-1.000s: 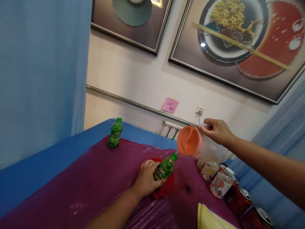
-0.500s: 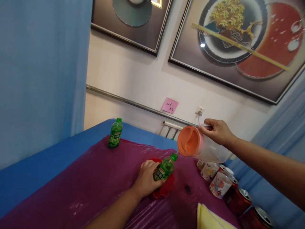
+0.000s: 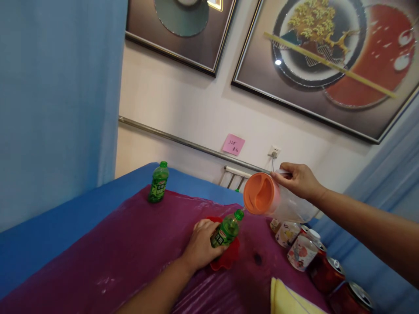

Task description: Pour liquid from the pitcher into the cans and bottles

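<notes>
My left hand (image 3: 203,245) is wrapped round a green-labelled plastic bottle (image 3: 226,231), which leans to the right over a red scalloped dish (image 3: 229,257). My right hand (image 3: 299,179) grips the handle of a clear pitcher (image 3: 291,208) with an orange lid (image 3: 259,193). The pitcher lies almost on its side, its lid facing left. A thin stream seems to run from the lid's edge to the mouth of the bottle. How full the bottle is cannot be made out behind its label and my fingers.
Another green bottle (image 3: 159,182) stands on the purple plastic sheet (image 3: 131,244) at the back left. Along the right edge are a patterned jar (image 3: 303,253) and several red cans (image 3: 326,274). A folded yellow cloth (image 3: 291,301) lies in front. Blue curtains (image 3: 59,109) hang at the side.
</notes>
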`<state>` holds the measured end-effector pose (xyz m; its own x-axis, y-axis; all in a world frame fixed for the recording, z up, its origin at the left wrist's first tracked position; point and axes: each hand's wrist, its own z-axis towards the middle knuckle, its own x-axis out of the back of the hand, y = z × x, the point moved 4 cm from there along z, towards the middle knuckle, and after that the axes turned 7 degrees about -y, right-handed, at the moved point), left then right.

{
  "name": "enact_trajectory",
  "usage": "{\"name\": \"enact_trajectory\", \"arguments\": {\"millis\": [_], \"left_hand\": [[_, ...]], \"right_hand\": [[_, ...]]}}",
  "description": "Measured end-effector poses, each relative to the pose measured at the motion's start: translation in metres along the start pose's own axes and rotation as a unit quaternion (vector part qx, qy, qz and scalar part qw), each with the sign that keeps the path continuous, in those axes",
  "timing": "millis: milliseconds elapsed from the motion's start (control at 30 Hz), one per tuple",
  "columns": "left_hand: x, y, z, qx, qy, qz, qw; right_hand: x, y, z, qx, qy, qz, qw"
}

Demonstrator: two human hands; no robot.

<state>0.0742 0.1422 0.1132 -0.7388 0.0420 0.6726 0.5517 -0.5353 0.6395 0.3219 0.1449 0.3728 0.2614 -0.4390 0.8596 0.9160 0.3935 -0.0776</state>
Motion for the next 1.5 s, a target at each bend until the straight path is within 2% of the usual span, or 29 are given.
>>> {"name": "enact_trajectory", "arguments": {"millis": [667, 967, 1100, 1267, 1400, 1500], "left_hand": [[0.000, 0.002, 0.000, -0.002, 0.000, 0.002, 1.000], [0.000, 0.001, 0.000, 0.001, 0.003, -0.007, 1.000], [-0.001, 0.000, -0.001, -0.006, 0.011, -0.006, 1.000], [-0.001, 0.001, -0.001, -0.013, 0.007, -0.003, 1.000], [-0.003, -0.002, 0.002, -0.003, 0.009, -0.002, 1.000], [-0.006, -0.007, 0.005, 0.009, 0.026, 0.000, 1.000]], "right_hand": [[-0.002, -0.004, -0.002, -0.001, -0.007, -0.011, 1.000], [-0.008, 0.004, -0.004, 0.000, -0.006, -0.014, 1.000], [-0.016, 0.014, -0.010, -0.014, 0.000, 0.005, 1.000], [-0.033, 0.036, -0.025, -0.048, 0.038, 0.066, 0.996], [-0.057, 0.068, -0.042, -0.109, 0.104, 0.149, 0.977], [-0.083, 0.091, -0.060, -0.144, 0.137, 0.164, 0.966]]}}
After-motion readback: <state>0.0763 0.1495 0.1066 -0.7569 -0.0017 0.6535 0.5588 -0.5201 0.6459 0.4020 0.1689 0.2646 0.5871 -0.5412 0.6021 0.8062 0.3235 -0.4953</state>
